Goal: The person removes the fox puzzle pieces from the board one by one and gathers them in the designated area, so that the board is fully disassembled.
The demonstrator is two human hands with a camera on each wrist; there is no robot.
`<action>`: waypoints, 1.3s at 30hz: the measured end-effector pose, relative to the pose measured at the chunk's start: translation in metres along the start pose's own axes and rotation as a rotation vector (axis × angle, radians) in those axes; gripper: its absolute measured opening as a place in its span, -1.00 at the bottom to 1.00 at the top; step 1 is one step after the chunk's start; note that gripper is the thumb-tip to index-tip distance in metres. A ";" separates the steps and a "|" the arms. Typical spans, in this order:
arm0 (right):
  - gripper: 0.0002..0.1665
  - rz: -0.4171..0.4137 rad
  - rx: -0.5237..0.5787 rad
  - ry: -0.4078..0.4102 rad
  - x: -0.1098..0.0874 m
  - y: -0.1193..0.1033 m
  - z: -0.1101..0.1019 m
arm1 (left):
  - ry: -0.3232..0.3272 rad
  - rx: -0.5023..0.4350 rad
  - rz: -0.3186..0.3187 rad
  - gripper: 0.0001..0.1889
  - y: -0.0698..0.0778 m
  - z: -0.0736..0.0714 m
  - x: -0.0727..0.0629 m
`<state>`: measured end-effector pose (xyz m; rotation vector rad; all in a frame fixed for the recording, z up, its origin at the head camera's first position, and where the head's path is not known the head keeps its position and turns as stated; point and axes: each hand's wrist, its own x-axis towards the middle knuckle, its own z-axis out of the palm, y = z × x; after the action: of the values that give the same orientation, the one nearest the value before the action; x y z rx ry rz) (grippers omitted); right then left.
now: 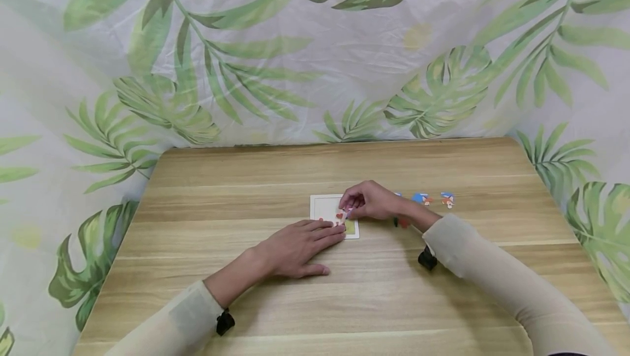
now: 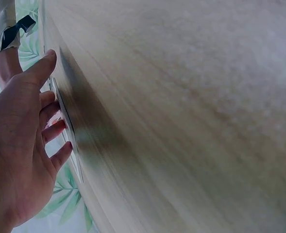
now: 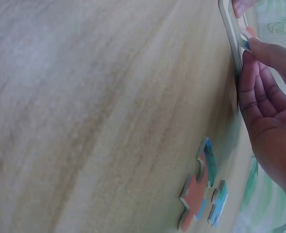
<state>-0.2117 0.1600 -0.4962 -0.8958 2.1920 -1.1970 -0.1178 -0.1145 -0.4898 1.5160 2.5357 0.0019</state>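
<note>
A white-bordered puzzle board point(image 1: 319, 201) lies flat near the middle of the table, with a yellow-green patch showing at its lower right corner. My left hand point(image 1: 301, 247) has its fingers stretched across the board's near part, thumb on the wood. In the left wrist view the left hand point(image 2: 21, 141) reaches over the board's edge point(image 2: 65, 114). Over the board's right side, my right hand point(image 1: 375, 200) pinches a small puzzle piece point(image 1: 347, 214) between thumb and index finger. The right wrist view shows the pinched puzzle piece point(image 3: 244, 44) just above the board's rim point(image 3: 228, 30).
Several loose puzzle pieces lie right of the board: a blue and orange one point(image 1: 421, 198), another with an orange animal point(image 1: 447, 199), and a red one point(image 1: 403, 223) partly under the right forearm. A leaf-patterned cloth point(image 1: 344, 60) hangs behind the wooden table point(image 1: 221, 181).
</note>
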 end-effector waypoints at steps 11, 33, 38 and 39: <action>-0.82 -0.002 -0.001 0.015 -0.001 -0.001 -0.001 | -0.015 -0.027 -0.030 -0.15 0.000 -0.007 0.006; -0.82 0.011 0.091 0.024 -0.007 -0.001 -0.007 | -0.011 -0.033 -0.017 -0.12 0.002 -0.006 0.002; -0.81 0.026 0.134 0.019 -0.014 -0.001 -0.011 | -0.021 -0.034 -0.018 -0.11 0.002 -0.003 0.000; -0.80 0.029 0.142 0.018 -0.016 -0.001 -0.012 | -0.024 -0.038 -0.017 -0.11 0.002 -0.002 0.000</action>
<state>-0.2094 0.1780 -0.4880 -0.7953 2.0965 -1.3332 -0.1160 -0.1133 -0.4879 1.4713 2.5159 0.0292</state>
